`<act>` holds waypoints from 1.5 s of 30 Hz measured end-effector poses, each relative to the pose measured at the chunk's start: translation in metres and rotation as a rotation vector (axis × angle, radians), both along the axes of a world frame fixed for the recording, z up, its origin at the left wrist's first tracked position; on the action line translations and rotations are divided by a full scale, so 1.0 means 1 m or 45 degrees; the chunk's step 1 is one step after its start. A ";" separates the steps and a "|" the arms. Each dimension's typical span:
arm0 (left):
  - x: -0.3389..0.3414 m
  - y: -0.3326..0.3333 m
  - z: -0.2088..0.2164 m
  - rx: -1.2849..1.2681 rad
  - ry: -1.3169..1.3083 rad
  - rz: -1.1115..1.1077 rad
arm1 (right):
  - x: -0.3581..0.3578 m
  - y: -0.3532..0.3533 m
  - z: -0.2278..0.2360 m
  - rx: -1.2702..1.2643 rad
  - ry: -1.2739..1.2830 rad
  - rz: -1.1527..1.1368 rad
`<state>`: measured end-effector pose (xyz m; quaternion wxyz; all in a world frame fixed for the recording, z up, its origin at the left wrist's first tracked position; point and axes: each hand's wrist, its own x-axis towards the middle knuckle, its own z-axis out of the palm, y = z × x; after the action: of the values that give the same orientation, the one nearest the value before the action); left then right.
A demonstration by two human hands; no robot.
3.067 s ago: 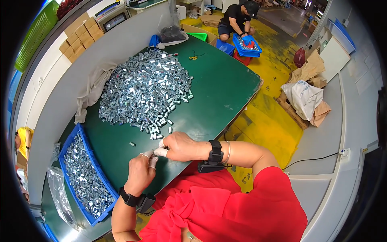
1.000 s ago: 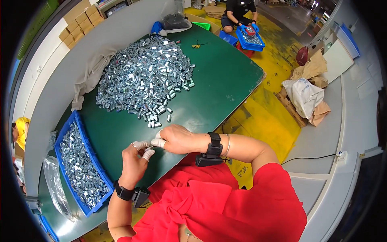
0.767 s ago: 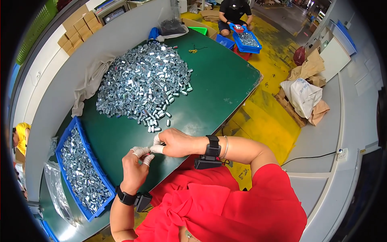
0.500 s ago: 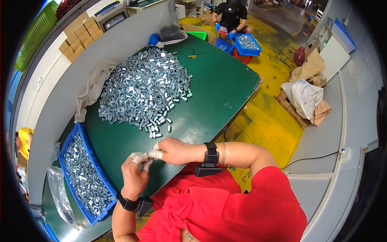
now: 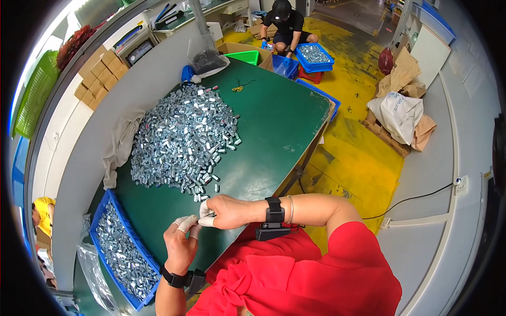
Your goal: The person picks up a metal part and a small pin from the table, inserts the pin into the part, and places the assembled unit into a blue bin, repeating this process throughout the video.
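My left hand (image 5: pixel 179 245) and my right hand (image 5: pixel 230 211) meet over the near edge of the green table (image 5: pixel 269 150), fingertips close together. Both wear white finger covers and are closed in a pinch. A small dark edge shows between the right fingers; what the left fingertips hold is hidden. Just beyond the hands lies a large heap of small silvery metal parts (image 5: pixel 182 139), a few strays at its near end. Left of my left hand, a blue tray (image 5: pixel 132 239) is filled with similar parts.
Clear plastic bags (image 5: pixel 97 274) lie beside the tray. A grey cloth (image 5: pixel 122 145) lines the heap's left side, by a low partition. Beyond the table, a person (image 5: pixel 284 26) crouches near blue crates (image 5: pixel 316 67). Sacks (image 5: pixel 398 118) stand by the right wall.
The view has shifted, so the heap and tray sit lower in the picture. My hands stay pinched together. The far person has lowered one hand to a blue crate.
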<state>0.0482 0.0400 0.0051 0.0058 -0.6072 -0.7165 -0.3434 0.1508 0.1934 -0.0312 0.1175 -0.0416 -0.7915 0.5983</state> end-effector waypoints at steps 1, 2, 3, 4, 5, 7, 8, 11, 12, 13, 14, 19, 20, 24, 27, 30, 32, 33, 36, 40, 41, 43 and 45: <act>0.000 0.001 0.000 -0.002 0.009 -0.008 | 0.000 0.001 -0.001 0.007 0.041 0.001; 0.000 0.001 0.000 -0.050 0.010 -0.001 | 0.001 0.003 -0.001 0.005 0.049 -0.007; 0.001 0.002 -0.001 -0.099 0.007 0.012 | 0.002 0.005 -0.001 0.051 0.014 -0.015; 0.002 0.003 -0.001 -0.146 0.004 0.024 | 0.003 0.007 0.000 0.098 -0.021 -0.024; 0.002 0.004 0.000 -0.147 0.008 0.023 | 0.004 0.008 0.001 0.146 -0.058 -0.032; 0.004 0.006 0.000 -0.079 -0.001 -0.013 | 0.004 0.008 0.003 0.127 -0.082 -0.013; 0.005 0.007 0.001 -0.045 -0.005 -0.031 | 0.005 0.008 0.004 0.109 -0.108 0.007; 0.007 0.004 0.004 -0.029 0.059 -0.057 | 0.004 0.008 0.004 0.036 -0.154 0.066; 0.007 0.003 0.005 -0.020 0.090 -0.068 | 0.003 0.008 0.003 -0.019 -0.173 0.106; 0.007 0.002 0.007 -0.018 0.087 -0.065 | 0.002 0.008 0.003 -0.072 -0.195 0.149; 0.006 0.001 0.011 -0.036 0.150 -0.077 | 0.002 0.008 0.005 -0.069 -0.198 0.153; 0.008 -0.015 0.027 -0.151 0.303 -0.052 | 0.005 -0.001 0.017 0.025 -0.101 0.209; 0.008 -0.019 0.028 -0.194 0.318 -0.034 | 0.006 -0.005 0.018 0.062 -0.026 0.176; -0.011 -0.046 0.030 -0.215 0.381 0.250 | 0.007 -0.001 0.015 0.323 0.100 0.026; -0.039 -0.085 0.043 -0.209 0.219 0.773 | 0.012 0.015 0.017 0.377 0.052 -0.065; -0.059 -0.117 0.042 -0.224 0.227 0.993 | 0.018 0.027 0.018 0.274 -0.091 -0.109; -0.067 -0.125 0.035 -0.122 0.643 0.994 | 0.021 0.034 0.010 0.240 -0.083 -0.204; -0.064 -0.120 0.031 -0.120 0.637 0.999 | 0.022 0.038 0.005 0.224 -0.084 -0.253; -0.038 -0.092 0.017 -0.264 0.332 0.630 | 0.034 0.053 -0.009 0.250 -0.100 -0.391; -0.016 -0.072 -0.006 -0.523 0.017 0.420 | 0.051 0.077 -0.024 0.335 -0.160 -0.582; -0.014 -0.071 -0.012 -0.592 -0.030 0.385 | 0.054 0.082 -0.027 0.371 -0.187 -0.639; -0.013 -0.070 -0.027 -0.598 0.003 0.372 | 0.056 0.088 -0.033 0.352 -0.142 -0.702; -0.014 -0.069 -0.038 -0.599 0.059 0.368 | 0.056 0.091 -0.036 0.328 -0.047 -0.805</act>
<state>0.0344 -0.0293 -0.0324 -0.0700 -0.4911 -0.8554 -0.1490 0.2070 0.2841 -0.0667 0.2871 -0.2805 -0.8107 0.4263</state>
